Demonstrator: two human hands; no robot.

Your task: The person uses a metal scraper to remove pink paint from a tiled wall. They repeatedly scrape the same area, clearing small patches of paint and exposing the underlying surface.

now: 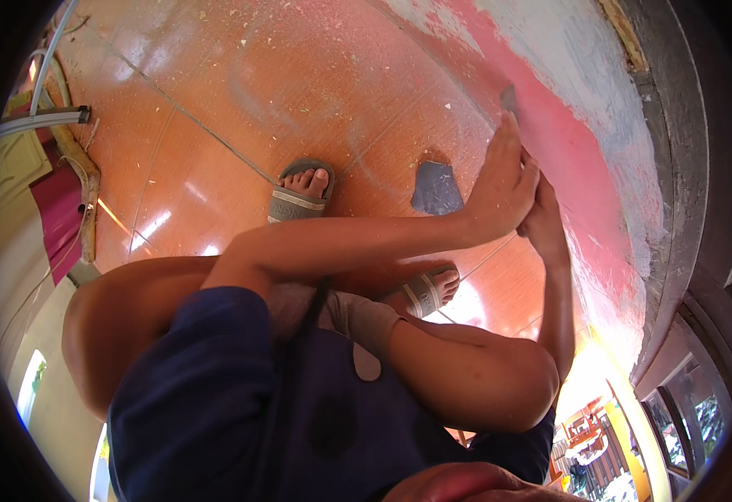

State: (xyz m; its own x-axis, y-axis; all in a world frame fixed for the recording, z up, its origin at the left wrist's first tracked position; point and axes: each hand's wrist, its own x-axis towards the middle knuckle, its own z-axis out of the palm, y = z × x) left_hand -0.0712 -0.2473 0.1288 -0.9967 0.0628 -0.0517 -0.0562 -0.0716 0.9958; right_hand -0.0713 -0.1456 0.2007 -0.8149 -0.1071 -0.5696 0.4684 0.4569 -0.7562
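A scraper's grey metal blade [509, 98] rests against the pink band [551, 135] of a painted wall, low down near the floor. My left hand [505, 179] lies along the tool, its fingers stretched together up to the blade. Close against it on the wall side, my right hand [545, 216] is bent around the tool's rear end. Both hands hide the handle. On the floor just left of my hands lies a dark grey flat piece [438, 188], possibly sandpaper.
Orange tiled floor [215, 94] carries pale dust and paint flakes. My sandalled feet [303, 194] are beside the work. White patches [598, 106] cover the wall above the pink. A wooden piece [80, 169] and a metal frame [45, 119] stand at left.
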